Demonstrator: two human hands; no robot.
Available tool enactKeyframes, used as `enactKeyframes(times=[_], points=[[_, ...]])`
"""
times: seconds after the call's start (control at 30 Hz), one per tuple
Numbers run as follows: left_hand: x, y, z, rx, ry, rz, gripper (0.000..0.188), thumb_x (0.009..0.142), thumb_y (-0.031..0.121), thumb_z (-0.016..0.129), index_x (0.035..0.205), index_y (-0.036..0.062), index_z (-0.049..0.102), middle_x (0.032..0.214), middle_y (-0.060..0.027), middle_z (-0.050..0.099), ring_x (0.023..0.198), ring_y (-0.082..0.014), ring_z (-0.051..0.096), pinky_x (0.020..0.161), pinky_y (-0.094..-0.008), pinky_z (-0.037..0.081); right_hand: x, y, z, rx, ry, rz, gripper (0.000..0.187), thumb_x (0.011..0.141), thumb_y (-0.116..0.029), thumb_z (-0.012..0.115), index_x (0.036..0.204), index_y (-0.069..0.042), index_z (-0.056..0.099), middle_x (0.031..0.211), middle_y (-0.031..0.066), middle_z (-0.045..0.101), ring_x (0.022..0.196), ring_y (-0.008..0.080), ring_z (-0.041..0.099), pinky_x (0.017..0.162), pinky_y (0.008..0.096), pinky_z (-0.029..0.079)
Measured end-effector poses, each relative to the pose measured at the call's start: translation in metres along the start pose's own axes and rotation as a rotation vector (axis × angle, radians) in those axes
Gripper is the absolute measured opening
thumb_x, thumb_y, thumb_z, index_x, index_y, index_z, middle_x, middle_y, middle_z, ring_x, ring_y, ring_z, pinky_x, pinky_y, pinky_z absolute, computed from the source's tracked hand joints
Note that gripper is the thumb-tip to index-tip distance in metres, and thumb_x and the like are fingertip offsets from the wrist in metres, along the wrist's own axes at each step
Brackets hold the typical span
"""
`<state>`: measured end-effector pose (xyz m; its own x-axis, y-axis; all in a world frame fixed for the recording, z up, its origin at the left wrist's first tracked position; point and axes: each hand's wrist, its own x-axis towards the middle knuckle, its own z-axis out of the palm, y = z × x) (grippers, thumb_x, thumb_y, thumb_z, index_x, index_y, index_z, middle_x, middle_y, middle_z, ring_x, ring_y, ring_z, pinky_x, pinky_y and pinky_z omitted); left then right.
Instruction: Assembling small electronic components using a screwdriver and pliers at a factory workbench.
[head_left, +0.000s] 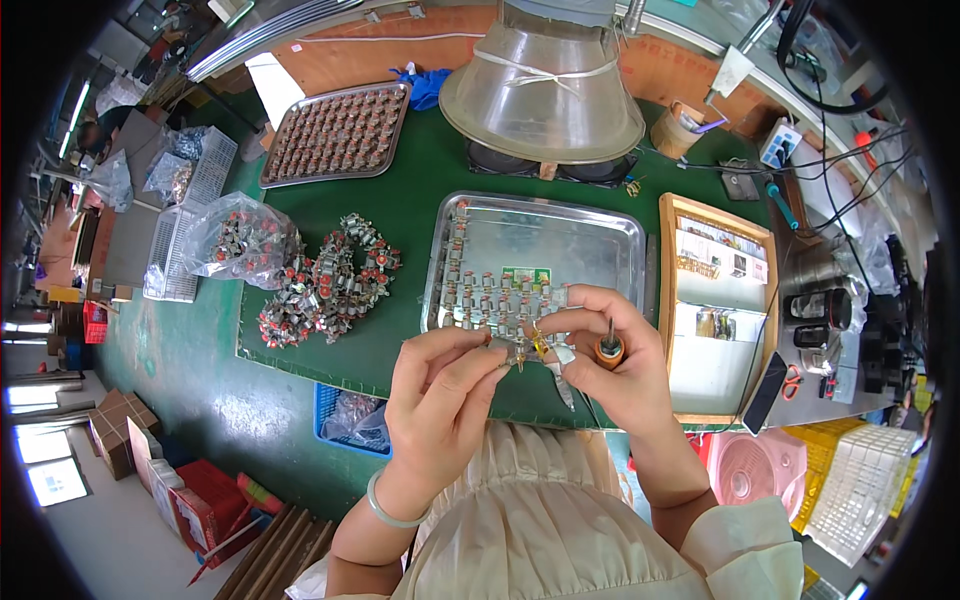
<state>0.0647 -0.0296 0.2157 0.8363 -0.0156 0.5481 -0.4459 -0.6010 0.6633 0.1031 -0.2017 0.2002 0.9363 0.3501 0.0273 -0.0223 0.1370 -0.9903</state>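
Observation:
My left hand [445, 385] is closed, its thumb and fingertips pinching a small metal electrical component [518, 352] above the near edge of a steel tray [590, 225]. From the other side my right hand [625, 365] meets it, thumb and forefinger around a small piece with a yellow part [541, 342]. Also in my right hand is a tool with an orange rounded handle [609, 352] and a dark shaft; its exact kind is unclear. Rows of similar components [455, 262] stand in the tray's left and near parts. Fingers partly hide the pinched pieces.
Left of the tray lie a heap of components [325, 290] and a clear bag of more [240, 240]. A second full tray [335, 135] is behind them. A clear hood [545, 95] stands at the back, a wooden frame [770, 300] at right, scissors [791, 380] beyond.

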Motion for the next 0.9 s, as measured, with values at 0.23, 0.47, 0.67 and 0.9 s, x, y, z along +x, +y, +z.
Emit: enactKeyframes(times=[0.23,0.47,0.67,0.9], points=[[-0.0003,0.0000,0.0017,0.052,-0.063,0.049,0.017,0.070,-0.006,0.061,0.086,-0.0009,0.058,0.096,-0.0140,0.049,0.077,-0.0207,0.059,0.065,-0.0258,0.050,-0.0003,-0.0005,-0.0001,-0.022,-0.012,-0.029,0.050,0.069,0.005,0.059,0.115,-0.004,0.042,0.095,0.0055,0.061,0.077,0.0050,0.044,0.065,0.0202,0.036],[0.0005,0.0008,0.0015,0.058,-0.082,0.060,0.019,0.070,-0.007,0.061,0.087,-0.0011,0.058,0.097,-0.0142,0.048,0.079,-0.0210,0.059,0.066,-0.0263,0.051,-0.0023,-0.0024,0.0005,-0.051,-0.020,-0.022,0.050,0.069,0.006,0.058,0.115,-0.003,0.040,0.096,0.0066,0.060,0.082,0.0072,0.047,0.072,0.0219,0.037],[-0.0003,0.0008,0.0005,0.039,-0.074,0.043,0.019,0.070,-0.007,0.061,0.087,-0.0009,0.058,0.097,-0.0141,0.048,0.079,-0.0210,0.059,0.065,-0.0259,0.051,-0.0028,-0.0020,-0.0004,-0.080,-0.024,-0.036,0.050,0.069,0.006,0.057,0.115,-0.002,0.039,0.096,0.0074,0.060,0.088,0.0091,0.048,0.078,0.0237,0.037],[0.0014,0.0027,-0.0022,0.010,-0.089,0.010,0.019,0.069,-0.007,0.061,0.087,-0.0010,0.058,0.094,-0.0137,0.050,0.077,-0.0199,0.059,0.063,-0.0250,0.050,-0.0026,-0.0009,-0.0018,-0.046,-0.010,-0.014,0.050,0.069,0.005,0.058,0.115,-0.003,0.040,0.096,0.0071,0.060,0.083,0.0081,0.048,0.073,0.0225,0.037]])
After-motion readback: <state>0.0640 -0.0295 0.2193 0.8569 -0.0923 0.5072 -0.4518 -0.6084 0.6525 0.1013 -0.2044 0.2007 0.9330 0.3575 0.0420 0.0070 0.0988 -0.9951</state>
